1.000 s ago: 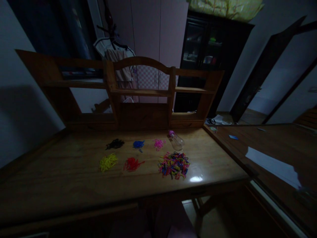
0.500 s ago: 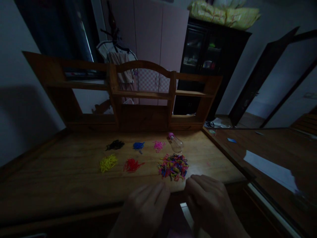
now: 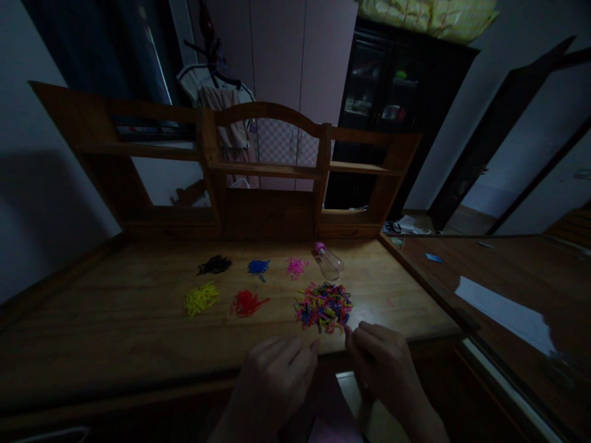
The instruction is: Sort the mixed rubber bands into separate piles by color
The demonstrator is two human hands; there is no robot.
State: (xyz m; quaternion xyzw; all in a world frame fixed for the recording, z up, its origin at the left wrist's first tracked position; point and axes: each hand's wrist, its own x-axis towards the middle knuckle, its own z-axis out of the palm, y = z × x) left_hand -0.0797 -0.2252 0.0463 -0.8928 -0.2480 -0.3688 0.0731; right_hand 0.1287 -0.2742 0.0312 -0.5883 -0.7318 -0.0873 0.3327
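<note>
My left hand is at the table's front edge, its fingers curled in and the thumb pointing up. My right hand is to its right, also curled, the thumb close to the mixed pile. No object shows in either hand, though the palms are hidden. Nearest to both is a heap of mixed-colour small rubber bands. Left of it are separate piles of red bands and yellow bands. Behind these lie black bands, blue bands and pink bands.
A clear bottle with a pink cap lies behind the mixed heap. A wooden shelf unit rises at the back of the table. On the brown surface at right are a white paper sheet and a blue card.
Both hands have shifted slightly and their thumbs now stand a little apart from the curled fingers. The view has tilted a little. The piles and bottle stay in place.
</note>
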